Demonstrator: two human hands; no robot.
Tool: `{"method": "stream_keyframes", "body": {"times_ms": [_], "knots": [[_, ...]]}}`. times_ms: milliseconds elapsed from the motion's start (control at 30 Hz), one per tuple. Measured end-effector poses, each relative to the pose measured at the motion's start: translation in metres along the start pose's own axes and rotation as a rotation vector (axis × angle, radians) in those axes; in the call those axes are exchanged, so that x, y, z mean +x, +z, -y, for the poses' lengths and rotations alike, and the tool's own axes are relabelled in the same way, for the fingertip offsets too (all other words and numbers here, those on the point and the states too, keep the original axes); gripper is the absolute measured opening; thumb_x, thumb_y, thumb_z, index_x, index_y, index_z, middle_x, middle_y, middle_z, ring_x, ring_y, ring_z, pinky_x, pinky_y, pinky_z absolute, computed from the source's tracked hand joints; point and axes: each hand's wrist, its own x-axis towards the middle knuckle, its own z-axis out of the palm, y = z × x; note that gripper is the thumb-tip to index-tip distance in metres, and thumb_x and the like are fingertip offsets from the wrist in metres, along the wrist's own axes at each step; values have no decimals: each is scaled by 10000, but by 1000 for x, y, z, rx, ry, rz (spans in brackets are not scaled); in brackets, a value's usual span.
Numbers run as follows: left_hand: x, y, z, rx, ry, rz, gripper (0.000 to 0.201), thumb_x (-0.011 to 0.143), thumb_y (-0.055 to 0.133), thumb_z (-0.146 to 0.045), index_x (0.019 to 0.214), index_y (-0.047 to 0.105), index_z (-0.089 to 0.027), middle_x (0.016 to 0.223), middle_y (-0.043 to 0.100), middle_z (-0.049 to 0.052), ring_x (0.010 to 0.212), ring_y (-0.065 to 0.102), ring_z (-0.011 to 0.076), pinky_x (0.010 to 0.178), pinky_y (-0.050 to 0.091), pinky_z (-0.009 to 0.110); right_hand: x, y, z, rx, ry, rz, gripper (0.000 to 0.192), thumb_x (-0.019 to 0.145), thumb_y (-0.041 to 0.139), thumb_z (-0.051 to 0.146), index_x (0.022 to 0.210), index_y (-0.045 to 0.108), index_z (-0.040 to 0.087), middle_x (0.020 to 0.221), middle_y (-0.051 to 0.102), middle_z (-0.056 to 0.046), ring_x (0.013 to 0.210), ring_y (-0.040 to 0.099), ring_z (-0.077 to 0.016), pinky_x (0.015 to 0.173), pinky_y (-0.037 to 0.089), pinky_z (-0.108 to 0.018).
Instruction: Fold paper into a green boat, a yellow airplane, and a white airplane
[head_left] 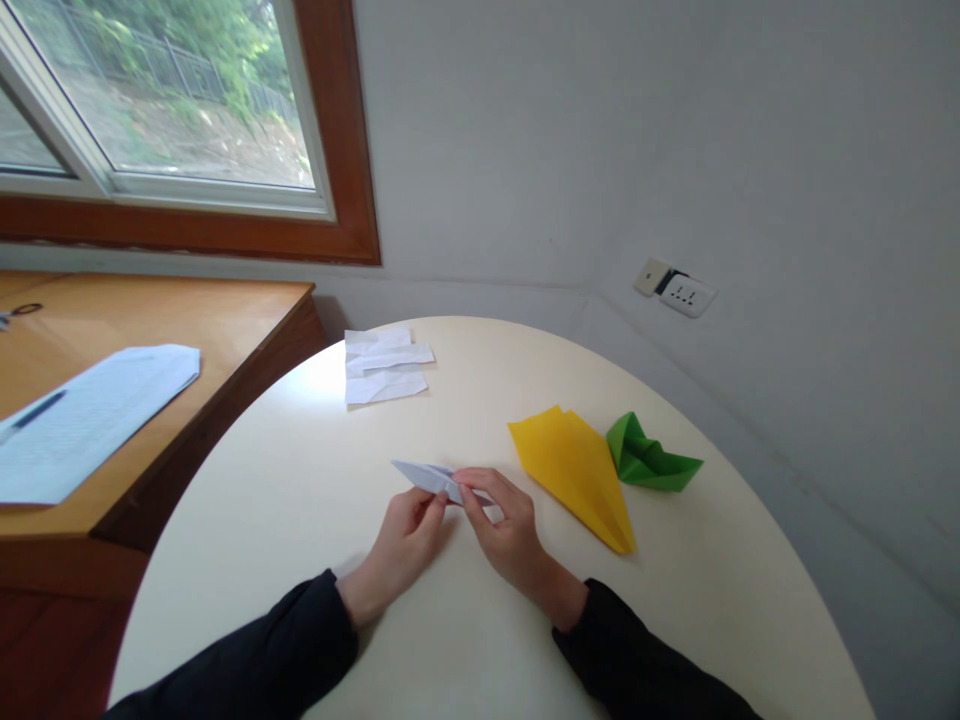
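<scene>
Your left hand [405, 535] and right hand [504, 525] both pinch the narrow white folded paper dart [435, 477], creasing apparently well advanced; the yellow folded paper plane [574, 470] and green folded paper boat [646, 458] lie finished beside it on the round cream worktop [300, 480].

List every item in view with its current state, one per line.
white folded paper: narrow, pointed, pinched by both hands
left hand: gripping the white paper
right hand: gripping the white paper
yellow paper plane: folded, flat on the round table
green paper boat: folded, beside the yellow one
crumpled white sheets: flattened, stacked loosely
window: shut, as far as visible
</scene>
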Motion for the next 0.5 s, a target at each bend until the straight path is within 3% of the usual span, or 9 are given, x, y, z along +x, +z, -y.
{"method": "stream_keyframes", "body": {"times_ms": [267,500], "knots": [[0,1,3,-31,-5,-28,245,767,489,-288,692,658,-126,641,681,49,613,593,175,593,476,264,1,1,-4,-169,-224,-33,229,813,552,80,982,553,235,826,687,-26,802,650,-166,819,501,-377],[-1,1,1,-119,42,-17,229,780,534,-300,771,673,-117,737,710,63,669,622,178,642,500,272,-1,3,-3,-157,-218,-135,311,788,602,119,1054,499,244,811,671,-8,770,661,-163,889,505,-400]]}}
